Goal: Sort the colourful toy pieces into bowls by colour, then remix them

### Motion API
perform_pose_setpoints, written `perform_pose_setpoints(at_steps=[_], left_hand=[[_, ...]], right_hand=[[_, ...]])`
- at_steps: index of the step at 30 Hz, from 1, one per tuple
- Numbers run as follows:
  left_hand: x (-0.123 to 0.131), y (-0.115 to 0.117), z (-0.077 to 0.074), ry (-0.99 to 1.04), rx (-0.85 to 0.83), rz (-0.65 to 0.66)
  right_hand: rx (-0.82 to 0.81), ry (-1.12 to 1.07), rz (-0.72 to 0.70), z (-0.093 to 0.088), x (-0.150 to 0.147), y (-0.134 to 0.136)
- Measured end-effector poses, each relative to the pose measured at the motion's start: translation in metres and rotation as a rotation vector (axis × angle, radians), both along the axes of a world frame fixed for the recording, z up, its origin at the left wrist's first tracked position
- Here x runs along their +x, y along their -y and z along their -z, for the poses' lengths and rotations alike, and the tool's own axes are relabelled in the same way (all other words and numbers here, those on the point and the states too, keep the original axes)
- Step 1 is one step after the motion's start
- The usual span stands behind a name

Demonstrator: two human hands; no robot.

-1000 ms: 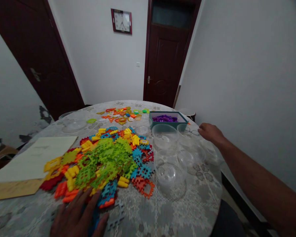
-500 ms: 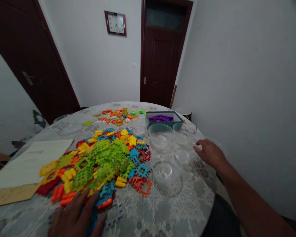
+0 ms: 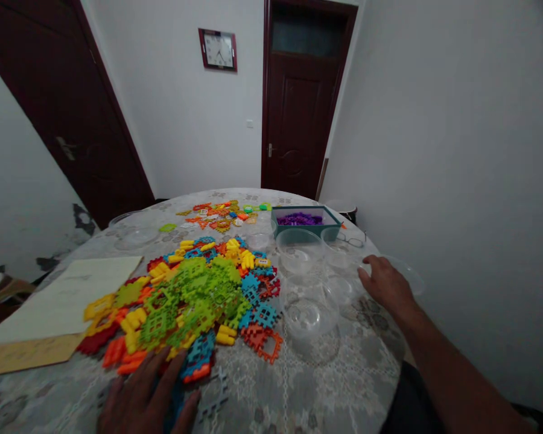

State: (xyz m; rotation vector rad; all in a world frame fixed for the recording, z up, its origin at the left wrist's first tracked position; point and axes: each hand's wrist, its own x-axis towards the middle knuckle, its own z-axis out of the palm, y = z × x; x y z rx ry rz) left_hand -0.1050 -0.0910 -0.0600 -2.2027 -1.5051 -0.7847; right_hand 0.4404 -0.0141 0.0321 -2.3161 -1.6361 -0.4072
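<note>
My left hand (image 3: 149, 392) lies with fingers spread at the near edge of a pile of plastic pieces, over some blue ones. Green pieces (image 3: 199, 289) top the pile, with yellow, orange, red and blue pieces around them. On the right, my right hand (image 3: 384, 283) is at the table's edge beside the clear plastic bowls, next to a clear round lid (image 3: 411, 274). Its thumb and fingers point left and look slightly apart; nothing shows between them. One clear bowl (image 3: 310, 307) stands nearest to me, right of the pile.
A green-rimmed box (image 3: 330, 228) of purple pieces (image 3: 301, 219) stands behind the bowls, with glasses (image 3: 355, 242) to its right. More small pieces (image 3: 221, 211) lie at the back. Paper (image 3: 67, 289) and a brown strip (image 3: 31, 355) lie left. The table (image 3: 253, 398) has a patterned cover.
The view has shifted slightly, so everything appears a little further right and lower. Both hands have kept nearly the same place against the table.
</note>
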Motion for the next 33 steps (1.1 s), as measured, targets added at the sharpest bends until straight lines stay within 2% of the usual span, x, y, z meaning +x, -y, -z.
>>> perform_pose_setpoints(at_steps=[2,4,5,7,10,12,13,15,17,19,23,33], left_hand=[[0.005,0.007,-0.007,0.006,-0.016,-0.022],[0.011,0.017,-0.016,0.024,-0.049,-0.045],[0.014,0.022,-0.02,0.033,-0.056,-0.047],[0.019,0.029,-0.028,0.021,-0.108,-0.058],[0.019,0.031,-0.036,0.003,-0.153,-0.094],[0.016,0.026,-0.044,-0.001,-0.163,-0.109],[0.014,0.022,-0.049,0.001,-0.167,-0.115],[0.011,0.01,-0.06,0.004,-0.183,-0.125],[0.011,-0.006,-0.072,-0.005,-0.232,-0.128],[0.013,-0.024,-0.082,-0.029,-0.313,-0.113],[0.023,-0.06,-0.091,-0.088,-0.431,-0.082],[0.031,-0.141,-0.103,-0.15,-0.562,-0.146]], right_hand=[[0.058,0.044,-0.023,-0.006,0.0,0.005],[0.195,0.116,-0.066,-0.014,-0.007,0.013],[0.279,0.141,-0.11,-0.018,-0.015,0.017],[0.39,0.094,-0.286,-0.026,-0.041,0.026],[0.277,-0.144,-0.735,-0.028,-0.109,0.049],[0.133,-0.178,-1.02,-0.021,-0.166,0.068],[0.066,-0.164,-1.115,-0.015,-0.194,0.075],[-0.063,-0.132,-1.209,0.0,-0.243,0.081],[-0.105,-0.108,-1.227,0.019,-0.28,0.078],[-0.067,-0.113,-1.222,0.036,-0.302,0.071],[0.042,-0.162,-1.203,0.057,-0.315,0.062],[0.084,-0.255,-1.203,0.06,-0.305,0.061]])
